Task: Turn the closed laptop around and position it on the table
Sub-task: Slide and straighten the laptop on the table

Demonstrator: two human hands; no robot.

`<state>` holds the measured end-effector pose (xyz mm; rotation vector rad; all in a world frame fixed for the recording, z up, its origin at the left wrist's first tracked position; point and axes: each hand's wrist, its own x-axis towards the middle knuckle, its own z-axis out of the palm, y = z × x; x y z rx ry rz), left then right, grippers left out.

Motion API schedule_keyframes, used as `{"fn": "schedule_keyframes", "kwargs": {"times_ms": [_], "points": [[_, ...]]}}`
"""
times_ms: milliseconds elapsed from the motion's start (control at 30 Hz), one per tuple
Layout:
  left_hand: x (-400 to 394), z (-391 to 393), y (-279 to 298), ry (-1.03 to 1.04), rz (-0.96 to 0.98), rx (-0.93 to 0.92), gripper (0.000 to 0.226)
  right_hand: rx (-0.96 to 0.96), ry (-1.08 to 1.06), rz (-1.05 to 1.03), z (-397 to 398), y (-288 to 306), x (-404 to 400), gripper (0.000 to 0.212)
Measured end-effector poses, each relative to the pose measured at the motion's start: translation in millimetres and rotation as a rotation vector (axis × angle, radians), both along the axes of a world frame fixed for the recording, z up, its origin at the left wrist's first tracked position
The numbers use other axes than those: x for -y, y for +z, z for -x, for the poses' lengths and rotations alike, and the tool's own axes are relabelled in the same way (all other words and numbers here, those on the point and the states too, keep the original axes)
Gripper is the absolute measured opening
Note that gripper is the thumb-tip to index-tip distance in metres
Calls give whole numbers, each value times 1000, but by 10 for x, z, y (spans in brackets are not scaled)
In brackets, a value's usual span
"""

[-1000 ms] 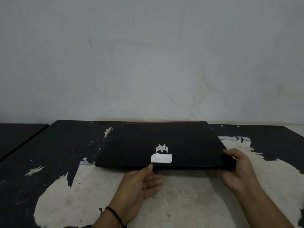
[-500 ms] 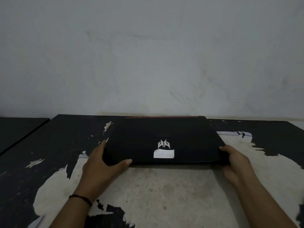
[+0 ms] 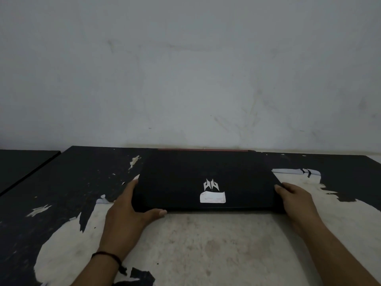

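A closed black laptop [image 3: 185, 182] lies flat on the table [image 3: 206, 244], its lid showing a silver logo and a white sticker near the front edge. A thin red strip runs along its far edge by the wall. My left hand [image 3: 127, 209] grips the laptop's front left corner, thumb under the front edge and fingers along the left side. My right hand [image 3: 296, 199] holds the front right corner, fingers on the right side. A dark band circles my left wrist.
The table's black coating has peeled away, leaving a large pale patch in front of the laptop. A grey wall [image 3: 185, 79] rises right behind the table. A second dark tabletop [image 3: 20, 166] stands at the far left across a narrow gap.
My left hand has shifted from the middle of the front edge to the front left corner and taken hold there. The laptop has stayed almost in place, and my right hand keeps its corner.
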<state>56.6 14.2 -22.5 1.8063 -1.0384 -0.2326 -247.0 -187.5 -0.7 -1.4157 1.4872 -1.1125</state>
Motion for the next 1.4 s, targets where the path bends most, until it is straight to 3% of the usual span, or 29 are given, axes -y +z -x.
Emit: {"fn": "schedule_keyframes", "kwargs": {"times_ms": [533,733,833,1000,1100,1400], "points": [[133,-7,35,32,-16,4,108,-325,-59,112,-130,-46,220,30],[117,6,74,10,-63,-10,112,-331,-13,91,-103,-83,197,38],[97,-40,145,-4,-120,-72,121,-225,-42,50,-77,-93,177,53],[326,-162,206,212,-60,-111,69,-273,-159,161,-49,-88,147,50],[453,-247,219,304,-126,-115,45,-298,-149,178,-54,-89,164,51],[683,-407,184,352,-400,131,55,-521,-45,27,-155,-75,285,65]]}}
